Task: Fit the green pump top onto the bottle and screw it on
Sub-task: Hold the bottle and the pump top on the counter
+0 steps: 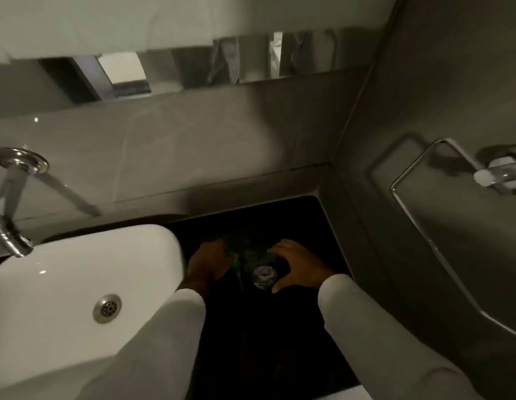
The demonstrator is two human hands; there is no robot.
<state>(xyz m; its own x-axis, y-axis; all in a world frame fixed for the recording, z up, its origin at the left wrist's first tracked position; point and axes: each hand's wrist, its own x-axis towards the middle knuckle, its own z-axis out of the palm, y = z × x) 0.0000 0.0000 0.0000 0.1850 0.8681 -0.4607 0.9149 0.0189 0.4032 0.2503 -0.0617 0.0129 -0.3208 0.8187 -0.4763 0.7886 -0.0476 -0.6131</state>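
We see both hands over the dark worktop (265,327), in the strip between the white basin (77,269) on its left and the wall on its right, toward the back edge. The left hand (206,262) is curled closed around the green pump top (236,262); only a small bright green patch shows at its fingers, and the light is too dim to make out more of the part. The bottle (264,275) stands just beside it to the right, seen from above as a dark body with a pale round area at the top. The right hand (297,267) is half open, thumb and fingers curved round the bottle's right side; whether they press on it, we cannot tell. Pump top and bottle lie close together; whether they touch is unclear. Both sleeves are pale. A chrome tap (8,226) juts over the basin's back left corner.
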